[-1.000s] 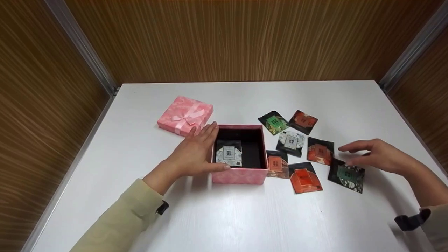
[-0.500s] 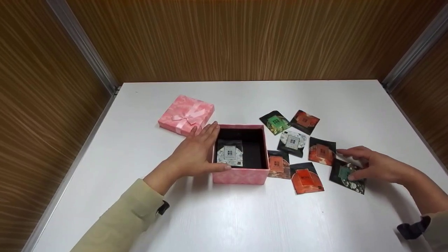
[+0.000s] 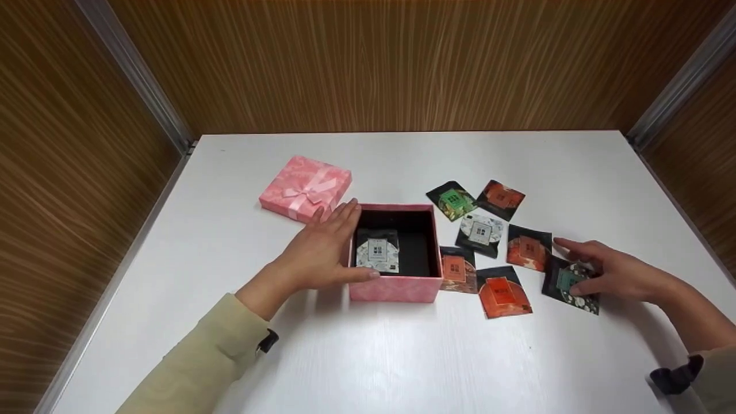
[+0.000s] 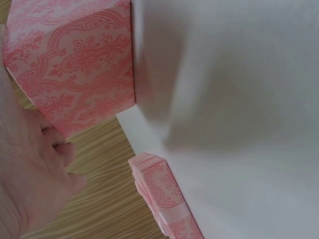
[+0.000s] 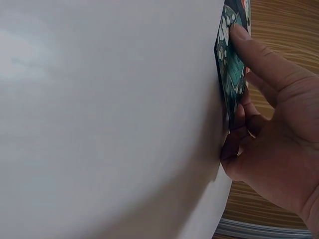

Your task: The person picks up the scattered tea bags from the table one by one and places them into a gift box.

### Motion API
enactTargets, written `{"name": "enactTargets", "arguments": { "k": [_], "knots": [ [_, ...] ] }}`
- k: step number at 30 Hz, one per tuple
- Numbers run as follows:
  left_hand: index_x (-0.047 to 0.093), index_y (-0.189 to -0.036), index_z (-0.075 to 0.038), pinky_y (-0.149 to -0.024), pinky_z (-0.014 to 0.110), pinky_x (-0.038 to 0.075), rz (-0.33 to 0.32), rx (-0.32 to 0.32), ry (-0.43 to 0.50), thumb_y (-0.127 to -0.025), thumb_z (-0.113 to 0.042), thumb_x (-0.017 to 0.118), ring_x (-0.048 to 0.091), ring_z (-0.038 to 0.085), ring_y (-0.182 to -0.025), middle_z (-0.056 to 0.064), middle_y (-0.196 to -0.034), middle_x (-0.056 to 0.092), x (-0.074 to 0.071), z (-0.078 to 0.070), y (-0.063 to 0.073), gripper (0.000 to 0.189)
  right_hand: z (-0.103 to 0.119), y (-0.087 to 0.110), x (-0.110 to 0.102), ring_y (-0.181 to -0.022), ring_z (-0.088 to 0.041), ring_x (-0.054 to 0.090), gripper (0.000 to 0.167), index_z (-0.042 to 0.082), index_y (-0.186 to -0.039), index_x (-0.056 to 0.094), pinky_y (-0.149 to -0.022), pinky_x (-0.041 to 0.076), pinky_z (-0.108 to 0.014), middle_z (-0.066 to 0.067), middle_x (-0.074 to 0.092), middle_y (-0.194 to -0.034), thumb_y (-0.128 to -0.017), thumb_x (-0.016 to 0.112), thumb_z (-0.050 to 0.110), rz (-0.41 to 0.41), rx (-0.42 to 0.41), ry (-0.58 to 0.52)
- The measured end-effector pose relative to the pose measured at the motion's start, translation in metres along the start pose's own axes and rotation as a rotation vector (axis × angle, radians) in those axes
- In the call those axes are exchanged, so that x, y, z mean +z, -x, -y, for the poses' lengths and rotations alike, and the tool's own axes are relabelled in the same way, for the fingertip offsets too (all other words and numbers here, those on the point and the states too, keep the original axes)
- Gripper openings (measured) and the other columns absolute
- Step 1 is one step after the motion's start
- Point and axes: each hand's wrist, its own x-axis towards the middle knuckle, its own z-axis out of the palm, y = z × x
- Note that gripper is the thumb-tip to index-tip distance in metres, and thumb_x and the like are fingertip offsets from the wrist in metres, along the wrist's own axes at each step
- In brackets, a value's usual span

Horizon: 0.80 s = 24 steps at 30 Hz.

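Note:
In the head view, an uncovered pink box (image 3: 393,290) with a black inside stands mid-table. A white-patterned sachet (image 3: 378,256) lies in its left half. My left hand (image 3: 313,250) rests along the box's left wall, fingers extended at the back corner and thumb over the front rim. At the right, my right hand (image 3: 621,273) holds a dark sachet with a green label and white flowers (image 3: 566,282). In the right wrist view, the thumb (image 5: 256,50) presses on this sachet's face while the other fingers curl at its edge, which is tilted up slightly.
A pink lid with a bow (image 3: 305,187) lies behind the box, to the left. Several more sachets, including an orange one (image 3: 505,292), a grey-white one (image 3: 480,234) and a green one (image 3: 452,201), lie flat right of the box. Wood-grain panels (image 3: 368,66) enclose the table.
My right hand has come down onto the green-labelled sachet, its thumb moving onto the face and its fingers to the edge. My left hand stays at the box.

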Motion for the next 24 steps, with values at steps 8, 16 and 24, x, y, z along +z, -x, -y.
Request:
{"name": "enactTargets", "arguments": {
  "k": [8, 16, 24],
  "knots": [
    [0.011, -0.169, -0.002, -0.130, 0.053, 0.004, 0.005, -0.001, 0.004, -0.088, -0.090, 0.049, 0.012, 0.028, -0.163, 0.013, -0.177, 0.010, -0.0001, 0.0003, 0.0003, 0.125, -0.0008, -0.0020, -0.0001, -0.118, -0.040, 0.056, 0.097, 0.011, -0.167, 0.032, -0.088, 0.051, -0.037, -0.027, 0.055, -0.141, -0.090, 0.088, 0.028, -0.025, 0.008, 0.038],
    [0.011, -0.170, -0.003, -0.131, 0.052, 0.004, 0.017, -0.011, -0.004, -0.087, -0.091, 0.048, 0.011, 0.026, -0.163, 0.012, -0.178, 0.009, -0.0010, -0.0007, -0.0007, 0.126, -0.0016, -0.0045, -0.0024, -0.113, -0.039, 0.059, 0.098, 0.011, -0.168, 0.028, -0.088, 0.051, -0.040, -0.030, 0.059, -0.138, -0.092, 0.086, 0.031, -0.044, 0.012, 0.066],
    [0.010, -0.170, -0.003, -0.131, 0.051, 0.003, 0.020, -0.015, -0.008, -0.086, -0.093, 0.046, 0.010, 0.025, -0.163, 0.012, -0.178, 0.009, -0.0017, -0.0010, -0.0009, 0.127, -0.0043, -0.0060, -0.0092, -0.106, -0.032, 0.059, 0.091, 0.006, -0.166, 0.032, -0.078, 0.051, -0.030, -0.023, 0.065, -0.126, -0.095, 0.083, 0.025, -0.087, 0.028, 0.056]
  ]
}}
